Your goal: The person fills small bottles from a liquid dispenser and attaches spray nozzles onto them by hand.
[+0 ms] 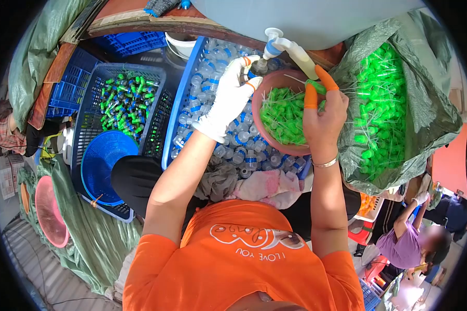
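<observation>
My left hand (231, 98), in a white glove with orange fingertips, is closed around a clear bottle (260, 65) under a white-and-blue nozzle (272, 47). Orange finger covers sit on my right hand (324, 111), which pinches a green cap with a thin white tube (315, 87) over the pink bowl (260, 122). More green caps with tubes (285, 116) fill that bowl. Below my left hand, a blue crate (184, 88) holds clear bottles with blue rings (205, 85).
Green caps (381, 114) fill a green sack (436, 122) at right. At left, a grey-blue crate (158, 72) holds green-and-dark pieces (129, 101) and a blue basket (109, 163). A co-worker in purple (399, 246) is at lower right, another person (8, 129) at far left.
</observation>
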A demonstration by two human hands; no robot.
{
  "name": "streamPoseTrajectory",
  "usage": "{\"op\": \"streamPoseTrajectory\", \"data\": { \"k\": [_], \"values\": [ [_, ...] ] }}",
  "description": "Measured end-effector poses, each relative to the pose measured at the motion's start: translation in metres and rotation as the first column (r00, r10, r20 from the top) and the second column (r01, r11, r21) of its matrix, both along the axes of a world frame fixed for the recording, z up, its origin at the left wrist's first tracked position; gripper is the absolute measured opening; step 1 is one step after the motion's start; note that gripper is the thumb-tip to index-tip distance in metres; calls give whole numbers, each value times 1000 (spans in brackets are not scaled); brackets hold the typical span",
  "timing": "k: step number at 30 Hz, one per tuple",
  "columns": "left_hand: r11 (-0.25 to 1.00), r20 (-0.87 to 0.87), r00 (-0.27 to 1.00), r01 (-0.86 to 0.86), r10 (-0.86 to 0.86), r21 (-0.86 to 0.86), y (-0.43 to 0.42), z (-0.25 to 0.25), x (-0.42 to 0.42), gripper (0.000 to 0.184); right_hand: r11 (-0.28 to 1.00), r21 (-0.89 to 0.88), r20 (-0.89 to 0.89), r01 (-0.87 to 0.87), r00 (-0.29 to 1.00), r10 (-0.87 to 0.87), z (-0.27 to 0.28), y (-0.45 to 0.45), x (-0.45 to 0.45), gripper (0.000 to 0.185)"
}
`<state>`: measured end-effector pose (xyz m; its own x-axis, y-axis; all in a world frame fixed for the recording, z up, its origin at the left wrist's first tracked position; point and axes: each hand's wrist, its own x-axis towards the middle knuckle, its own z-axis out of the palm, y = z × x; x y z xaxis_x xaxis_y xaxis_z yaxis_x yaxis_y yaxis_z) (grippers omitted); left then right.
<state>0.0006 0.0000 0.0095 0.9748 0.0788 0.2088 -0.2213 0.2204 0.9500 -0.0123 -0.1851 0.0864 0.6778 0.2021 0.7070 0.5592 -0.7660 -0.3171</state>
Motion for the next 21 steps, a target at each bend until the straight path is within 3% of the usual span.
{"op": "streamPoseTrajectory", "data": {
  "k": [4,8,11,16,19,20,21],
  "values": [
    [1000,1,1000,-6,6,23,1,-5,1,42,1000,-20,-13,17,1000,-17,3,1,-5,39],
    [992,-53,999,12,-5,129,4,-18,-6,42,996,80,38,-37,999,34,2,7,-16,43],
    [926,42,996,58,-80,374,4,-19,-19,42,998,-11,5,-63,998,63,-9,9,-22,36],
    [910,71,978,153,-194,386,0,3,-48,42,980,-139,-130,-141,984,123,-24,8,-27,28],
    [930,-183,934,335,-307,149,-10,14,-59,42,983,-89,-138,-159,980,146,-30,15,-30,20],
    [927,-171,929,351,-328,131,-16,15,-61,42,984,-112,-135,-141,983,126,-32,14,-31,20],
    [929,-138,951,302,-278,213,-19,14,-62,41,989,43,-251,-142,957,149,-37,15,-33,20]
  ]
}}
